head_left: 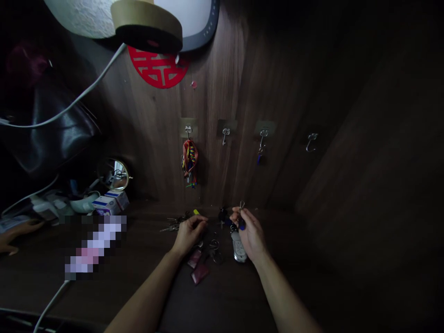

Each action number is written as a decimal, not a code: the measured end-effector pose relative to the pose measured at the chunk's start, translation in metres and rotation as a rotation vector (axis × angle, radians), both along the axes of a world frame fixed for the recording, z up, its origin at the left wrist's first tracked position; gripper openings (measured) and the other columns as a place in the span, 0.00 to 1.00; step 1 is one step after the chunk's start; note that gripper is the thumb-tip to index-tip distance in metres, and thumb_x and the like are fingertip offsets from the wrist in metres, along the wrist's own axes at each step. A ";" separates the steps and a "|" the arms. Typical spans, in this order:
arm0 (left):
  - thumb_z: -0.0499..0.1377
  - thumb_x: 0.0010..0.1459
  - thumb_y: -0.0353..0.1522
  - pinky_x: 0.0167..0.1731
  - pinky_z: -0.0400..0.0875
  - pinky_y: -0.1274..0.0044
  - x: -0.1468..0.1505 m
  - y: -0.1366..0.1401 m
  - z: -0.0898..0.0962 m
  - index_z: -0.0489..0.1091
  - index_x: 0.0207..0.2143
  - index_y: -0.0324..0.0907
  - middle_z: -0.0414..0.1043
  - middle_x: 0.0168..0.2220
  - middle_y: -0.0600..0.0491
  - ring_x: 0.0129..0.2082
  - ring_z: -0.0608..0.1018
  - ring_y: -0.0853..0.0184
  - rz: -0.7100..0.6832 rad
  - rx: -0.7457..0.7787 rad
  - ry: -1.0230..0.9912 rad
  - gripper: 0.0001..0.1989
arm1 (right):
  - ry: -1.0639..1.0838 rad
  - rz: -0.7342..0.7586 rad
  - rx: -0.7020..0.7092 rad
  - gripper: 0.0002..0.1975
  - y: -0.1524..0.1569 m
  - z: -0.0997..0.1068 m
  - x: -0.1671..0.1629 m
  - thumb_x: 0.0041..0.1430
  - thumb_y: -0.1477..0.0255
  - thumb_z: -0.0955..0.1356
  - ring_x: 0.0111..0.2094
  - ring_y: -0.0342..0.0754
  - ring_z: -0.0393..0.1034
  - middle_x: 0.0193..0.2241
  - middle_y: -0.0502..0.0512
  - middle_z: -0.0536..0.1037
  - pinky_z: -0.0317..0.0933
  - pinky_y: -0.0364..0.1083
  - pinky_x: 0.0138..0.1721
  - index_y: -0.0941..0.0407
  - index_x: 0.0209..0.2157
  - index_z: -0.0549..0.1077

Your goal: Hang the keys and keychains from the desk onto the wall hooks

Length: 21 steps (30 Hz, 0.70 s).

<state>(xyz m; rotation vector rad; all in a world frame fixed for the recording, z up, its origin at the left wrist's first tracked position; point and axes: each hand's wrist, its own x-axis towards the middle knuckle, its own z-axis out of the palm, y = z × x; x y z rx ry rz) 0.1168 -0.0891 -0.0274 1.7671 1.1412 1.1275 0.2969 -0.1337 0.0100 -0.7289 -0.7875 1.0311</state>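
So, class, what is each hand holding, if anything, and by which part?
The right hand pinches a metal clasp below its protruding upper end. Whether the left hand holds anything cannot be told.

The view came from the person's head, above a dark tabletop [215, 310] and in front of the wooden panel [215, 175]. It faced forward toward that panel and tilted down to its foot. The lens sat near: both forearms [280, 296] ran away from it, ending in the left hand [189, 232] and right hand [252, 233] just before the panel.
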 end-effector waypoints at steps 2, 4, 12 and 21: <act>0.54 0.53 0.40 0.28 0.66 0.80 0.000 0.002 -0.001 0.73 0.36 0.40 0.75 0.29 0.53 0.29 0.75 0.68 -0.007 -0.022 -0.005 0.15 | -0.038 -0.037 0.020 0.09 0.000 0.004 0.003 0.51 0.64 0.69 0.28 0.42 0.63 0.21 0.48 0.69 0.59 0.44 0.35 0.55 0.30 0.75; 0.53 0.53 0.40 0.28 0.66 0.80 0.000 0.003 -0.001 0.72 0.36 0.40 0.75 0.29 0.53 0.28 0.75 0.68 -0.017 -0.030 -0.010 0.15 | -0.066 -0.083 0.034 0.10 0.000 0.009 0.008 0.51 0.63 0.68 0.26 0.42 0.62 0.20 0.47 0.66 0.58 0.44 0.33 0.55 0.30 0.75; 0.54 0.52 0.40 0.27 0.66 0.80 0.000 0.001 0.003 0.73 0.35 0.40 0.75 0.28 0.53 0.28 0.75 0.67 -0.026 -0.026 0.008 0.15 | -0.226 -0.275 0.108 0.11 0.020 0.052 0.040 0.50 0.61 0.68 0.25 0.40 0.60 0.20 0.46 0.65 0.57 0.42 0.32 0.55 0.27 0.72; 0.53 0.52 0.42 0.26 0.66 0.80 0.000 0.003 0.000 0.72 0.36 0.41 0.75 0.28 0.53 0.27 0.74 0.67 -0.032 -0.054 0.039 0.16 | -0.436 -0.372 0.203 0.14 0.053 0.121 0.063 0.49 0.57 0.66 0.24 0.40 0.64 0.20 0.45 0.68 0.59 0.41 0.30 0.54 0.26 0.68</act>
